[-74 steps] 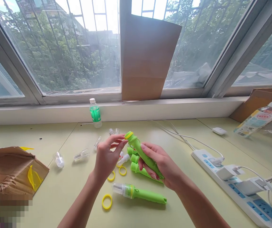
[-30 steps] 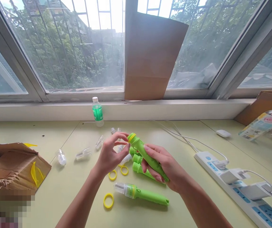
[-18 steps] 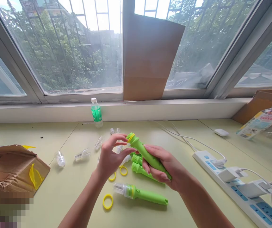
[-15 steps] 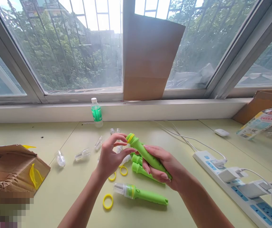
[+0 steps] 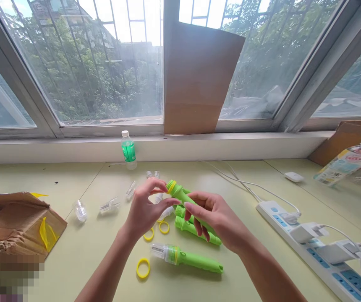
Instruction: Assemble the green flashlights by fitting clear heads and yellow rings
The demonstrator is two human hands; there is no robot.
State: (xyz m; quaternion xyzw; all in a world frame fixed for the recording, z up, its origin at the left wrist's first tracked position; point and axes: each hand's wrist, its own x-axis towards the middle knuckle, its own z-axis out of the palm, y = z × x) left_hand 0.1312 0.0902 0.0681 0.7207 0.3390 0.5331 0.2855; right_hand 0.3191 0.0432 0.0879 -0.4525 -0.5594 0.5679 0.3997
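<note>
My right hand (image 5: 220, 216) holds a green threaded plastic handle (image 5: 181, 193), thumb along its upper side and the other fingers spread below. A yellow ring (image 5: 171, 187) sits around the handle's threaded end. At that end, my left hand (image 5: 147, 205) is curved, with a forefinger at the ring and the thumb against the underside. More green handles (image 5: 189, 230) lie beneath my hands, partly hidden. Nearer me rests an assembled piece, a green handle (image 5: 201, 262) with a yellow ring and a clear ribbed cap (image 5: 163, 251). Loose yellow rings (image 5: 143, 268) lie to its left.
Several clear caps (image 5: 109, 204) are scattered left of my hands. A torn cardboard box (image 5: 26, 222) stands at the left, and a green-labelled bottle (image 5: 129, 151) by the sill. A power strip (image 5: 309, 247) with plugs and cables runs along the right.
My right hand has turned so its thumb lies on top of the handle and its fingers have loosened below. The handle sits slightly lower. My left hand stays at the ringed end.
</note>
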